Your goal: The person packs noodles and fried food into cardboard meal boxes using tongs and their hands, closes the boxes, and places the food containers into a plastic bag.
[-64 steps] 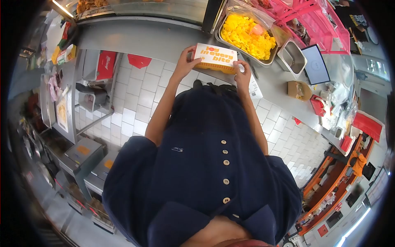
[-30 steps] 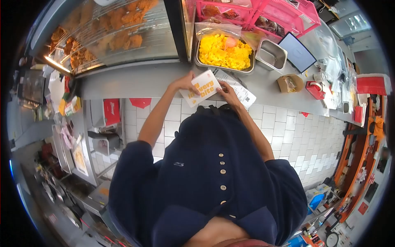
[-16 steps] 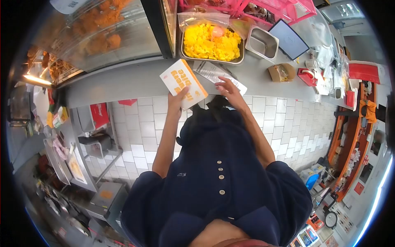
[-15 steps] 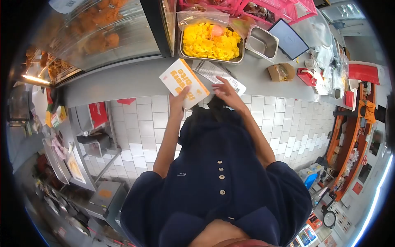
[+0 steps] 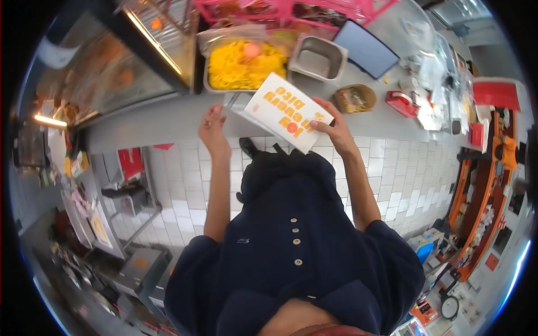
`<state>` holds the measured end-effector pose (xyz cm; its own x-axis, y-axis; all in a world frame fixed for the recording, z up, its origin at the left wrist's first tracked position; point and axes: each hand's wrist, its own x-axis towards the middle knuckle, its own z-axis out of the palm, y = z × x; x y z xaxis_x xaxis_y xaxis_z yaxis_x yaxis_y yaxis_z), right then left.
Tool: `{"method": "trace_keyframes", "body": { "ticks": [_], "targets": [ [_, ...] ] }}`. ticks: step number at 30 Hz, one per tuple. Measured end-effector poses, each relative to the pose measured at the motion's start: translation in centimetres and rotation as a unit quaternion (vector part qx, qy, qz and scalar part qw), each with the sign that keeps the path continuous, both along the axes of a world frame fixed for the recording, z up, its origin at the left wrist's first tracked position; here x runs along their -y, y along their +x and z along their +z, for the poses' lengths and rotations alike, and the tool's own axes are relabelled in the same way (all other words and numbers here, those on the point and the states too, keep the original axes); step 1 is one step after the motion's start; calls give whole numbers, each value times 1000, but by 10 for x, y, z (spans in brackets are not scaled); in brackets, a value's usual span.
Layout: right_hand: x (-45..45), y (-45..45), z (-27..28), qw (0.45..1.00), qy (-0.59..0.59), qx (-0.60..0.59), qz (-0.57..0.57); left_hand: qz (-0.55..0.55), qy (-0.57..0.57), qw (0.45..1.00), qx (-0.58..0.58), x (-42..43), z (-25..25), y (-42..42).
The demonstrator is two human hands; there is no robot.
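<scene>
A white takeaway box (image 5: 283,112) with orange lettering is in my right hand (image 5: 335,129), gripped at its right end with the thumb on top. The box is tilted over the front edge of the counter. My left hand (image 5: 213,126) is apart from it, to the left. Its fingers are loosely bent, and I see nothing in them. Part of a printed paper slip (image 5: 238,103) shows under the box's left side. Just behind the box, a metal tray (image 5: 206,84) holds a heap of yellow food (image 5: 241,67) with a pinkish round item on top.
A steel container (image 5: 319,59) and a dark flat screen (image 5: 367,49) stand behind on the counter (image 5: 162,120). To the right are a brown carton (image 5: 355,99) and a red tape dispenser (image 5: 402,105). A glass food cabinet (image 5: 112,67) rises at the left; pink baskets (image 5: 291,14) line the back.
The box has passed from my left hand to my right hand and moved rightward. My left hand has let go and drawn off to the left. The view has shifted slightly.
</scene>
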<state>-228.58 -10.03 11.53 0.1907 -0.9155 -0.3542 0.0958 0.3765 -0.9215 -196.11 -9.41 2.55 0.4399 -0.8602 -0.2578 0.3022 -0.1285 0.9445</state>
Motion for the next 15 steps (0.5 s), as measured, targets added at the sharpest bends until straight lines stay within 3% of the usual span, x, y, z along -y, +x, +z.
{"method": "trace_keyframes", "body": {
  "ticks": [2,4,5,7,9,11,13,15],
  "targets": [
    [1,-47,1,999,-5,-3,39,-58,-29,998,-13,19,28,-36],
    [-1,-85,11,997,7,-24,70,-290,6,948,-131,29,67,-83],
    [0,-105,10,996,9,-28,87,-306,5,943,-133,32,74,-111],
    [4,-140,2,991,20,-67,114,-410,-57,910,37,34,82,-159],
    [4,-157,16,982,14,-117,150,-431,-4,901,48,26,80,-191],
    [4,-175,20,978,-9,-136,159,-377,92,920,-57,14,62,-211],
    [6,-192,29,965,-121,-156,174,-352,102,926,-86,3,64,-229],
    [25,-246,16,983,-81,24,160,-298,77,939,-154,-5,57,-238]
  ]
}}
